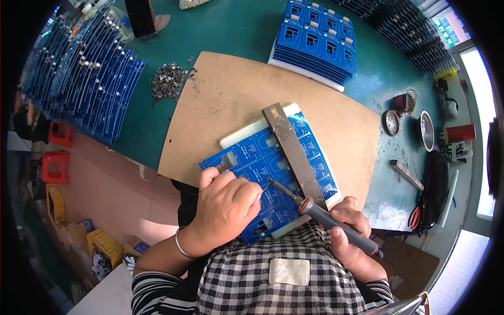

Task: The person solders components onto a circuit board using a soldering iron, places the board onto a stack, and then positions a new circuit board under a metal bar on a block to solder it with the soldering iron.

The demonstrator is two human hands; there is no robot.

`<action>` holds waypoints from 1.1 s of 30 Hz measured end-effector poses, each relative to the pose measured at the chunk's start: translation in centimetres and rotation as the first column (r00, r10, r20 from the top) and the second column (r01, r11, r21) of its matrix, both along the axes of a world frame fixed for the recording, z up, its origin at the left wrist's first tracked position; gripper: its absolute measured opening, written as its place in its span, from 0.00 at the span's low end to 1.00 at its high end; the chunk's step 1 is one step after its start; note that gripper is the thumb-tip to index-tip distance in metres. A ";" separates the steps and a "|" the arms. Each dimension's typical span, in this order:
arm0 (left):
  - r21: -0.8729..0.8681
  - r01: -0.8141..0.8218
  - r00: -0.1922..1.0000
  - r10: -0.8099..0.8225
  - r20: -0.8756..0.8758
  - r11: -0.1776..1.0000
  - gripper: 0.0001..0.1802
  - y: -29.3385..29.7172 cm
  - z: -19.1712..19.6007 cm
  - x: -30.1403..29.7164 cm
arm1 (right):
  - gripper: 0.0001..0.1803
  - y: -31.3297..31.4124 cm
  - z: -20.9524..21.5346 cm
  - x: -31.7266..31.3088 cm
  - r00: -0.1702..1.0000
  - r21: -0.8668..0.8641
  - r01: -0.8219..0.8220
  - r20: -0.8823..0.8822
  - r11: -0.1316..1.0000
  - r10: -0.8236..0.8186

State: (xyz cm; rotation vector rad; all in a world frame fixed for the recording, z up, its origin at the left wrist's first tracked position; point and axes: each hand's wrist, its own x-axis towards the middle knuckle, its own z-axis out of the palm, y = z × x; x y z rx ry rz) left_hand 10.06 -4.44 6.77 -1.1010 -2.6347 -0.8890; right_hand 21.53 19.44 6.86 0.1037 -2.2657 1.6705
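Blue circuit panel (273,178) at the surface's near edge: our left grip (227,205) pinches solder wire (266,185), right grip (349,228) clasps the soldering iron (320,212).

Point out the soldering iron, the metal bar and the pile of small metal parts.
soldering iron (336,223): head view, on its grey handle.
metal bar (294,152): head view, mid-length, lying across the blue circuit board panel.
pile of small metal parts (168,82): head view, centre of the heap.
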 end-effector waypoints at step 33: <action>0.014 -0.070 0.993 0.071 -0.092 0.997 0.12 0.6 0.6 -1.3 | 0.14 -0.2 0.9 -0.3 1.000 0.013 0.009 -0.019 1.000 -0.009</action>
